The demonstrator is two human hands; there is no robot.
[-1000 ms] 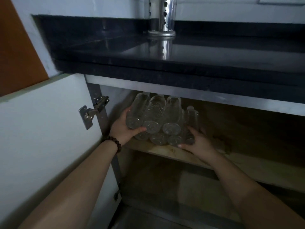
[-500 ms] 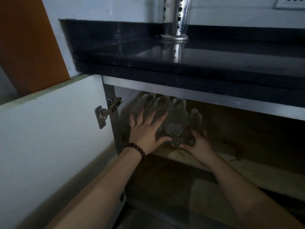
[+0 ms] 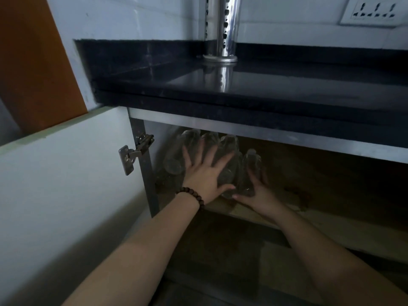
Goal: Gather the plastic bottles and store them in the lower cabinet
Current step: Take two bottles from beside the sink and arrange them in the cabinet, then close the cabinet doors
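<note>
Several clear plastic bottles (image 3: 229, 151) lie stacked on their sides at the left end of the wooden shelf (image 3: 254, 214) inside the lower cabinet. Their round bottoms face me. My left hand (image 3: 204, 173), with a bead bracelet at the wrist, is spread flat against the front of the stack. My right hand (image 3: 257, 193) touches the rightmost bottle (image 3: 251, 160) and the lower bottles with its fingers apart. Neither hand wraps around a bottle.
The white cabinet door (image 3: 66, 184) stands swung open on the left, with a metal hinge (image 3: 134, 154) at the frame. A black countertop (image 3: 265, 85) overhangs the cabinet and carries a perforated steel cylinder (image 3: 219, 29). A wall socket (image 3: 375, 12) sits top right. A lower compartment lies in shadow.
My left hand has moved from cupping the stack's left side to pressing flat on its front. The bottles sit deeper in the cabinet. My view has risen.
</note>
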